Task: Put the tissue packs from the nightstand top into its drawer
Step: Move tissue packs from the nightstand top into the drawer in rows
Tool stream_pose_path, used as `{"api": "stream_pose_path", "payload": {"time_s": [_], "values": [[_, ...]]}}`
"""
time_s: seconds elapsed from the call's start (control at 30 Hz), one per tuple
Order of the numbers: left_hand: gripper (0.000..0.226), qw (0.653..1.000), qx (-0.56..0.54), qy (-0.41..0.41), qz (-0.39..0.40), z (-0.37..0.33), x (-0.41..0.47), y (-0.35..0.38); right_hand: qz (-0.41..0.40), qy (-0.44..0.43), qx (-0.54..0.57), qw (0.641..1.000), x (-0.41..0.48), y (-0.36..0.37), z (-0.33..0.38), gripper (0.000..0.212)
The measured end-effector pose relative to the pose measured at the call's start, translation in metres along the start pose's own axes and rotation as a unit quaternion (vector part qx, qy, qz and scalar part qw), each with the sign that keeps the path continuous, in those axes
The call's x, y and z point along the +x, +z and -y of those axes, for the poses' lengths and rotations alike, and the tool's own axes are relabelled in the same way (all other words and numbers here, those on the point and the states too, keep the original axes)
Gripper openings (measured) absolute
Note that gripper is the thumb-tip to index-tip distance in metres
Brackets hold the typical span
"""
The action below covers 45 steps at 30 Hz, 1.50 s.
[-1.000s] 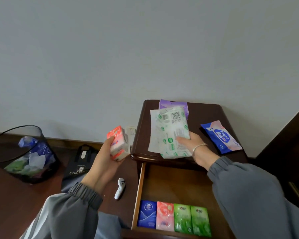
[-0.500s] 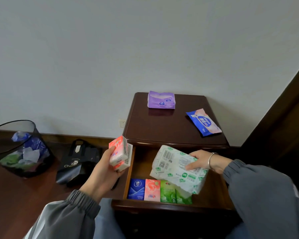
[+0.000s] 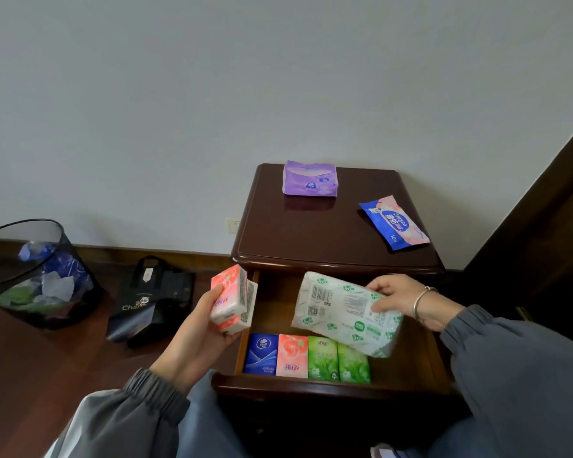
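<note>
My right hand (image 3: 407, 300) grips a large white and green tissue pack (image 3: 341, 312) over the open drawer (image 3: 331, 386) of the dark wooden nightstand (image 3: 295, 236). My left hand (image 3: 202, 328) holds pink and white pocket tissue packs (image 3: 233, 297) beside the drawer's left edge. Several small packs stand in a row at the drawer's front: a blue pack (image 3: 261, 358), a pink one (image 3: 291, 358) and two green ones (image 3: 338, 363). On the nightstand top lie a purple pack (image 3: 310, 178) at the back and a blue and pink pack (image 3: 394, 226) at the right.
A black mesh waste bin (image 3: 33, 276) with rubbish stands on the floor at the left. A black tote bag (image 3: 153, 299) lies between the bin and the nightstand. A dark wooden panel (image 3: 543, 209) rises at the right, a grey wall behind.
My right hand has carried the large white and green pack from the nightstand top down over the drawer. The view has pulled back. My left hand still holds the pink packs.
</note>
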<state>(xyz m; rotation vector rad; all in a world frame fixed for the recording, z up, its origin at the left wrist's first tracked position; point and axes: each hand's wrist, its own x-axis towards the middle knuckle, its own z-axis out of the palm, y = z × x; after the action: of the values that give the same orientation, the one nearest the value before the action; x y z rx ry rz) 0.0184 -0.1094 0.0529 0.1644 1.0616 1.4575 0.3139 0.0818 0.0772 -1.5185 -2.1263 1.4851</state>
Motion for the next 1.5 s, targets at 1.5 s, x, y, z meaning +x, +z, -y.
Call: {"api": "stream_pose_path", "payload": {"time_s": [1.5], "values": [[0.033, 0.957, 0.290, 0.011, 0.029, 0.076, 0.017, 0.102, 0.042, 0.071, 0.280, 0.957, -0.032, 0.059, 0.004, 0.046]]}}
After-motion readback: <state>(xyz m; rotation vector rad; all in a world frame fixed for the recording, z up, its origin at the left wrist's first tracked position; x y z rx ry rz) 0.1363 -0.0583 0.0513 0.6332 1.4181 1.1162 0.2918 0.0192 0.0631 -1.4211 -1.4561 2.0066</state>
